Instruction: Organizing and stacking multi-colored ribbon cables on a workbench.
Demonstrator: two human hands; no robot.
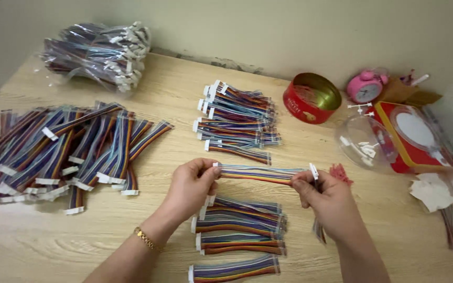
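Striped ribbon cable (258, 173) pinched flat, left hand (191, 184), right hand (327, 199)

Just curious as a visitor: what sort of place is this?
Probably a home worktable for small piecework: a wooden table against a wall, piles of rainbow ribbon cables, and a pink alarm clock.

a red round tin (312, 98), a pink alarm clock (367, 86), a clear plastic lid (367, 142).

Matt pale wood table (174, 99), glossy red metal tin (310, 99), clear shiny plastic bag (87, 52).
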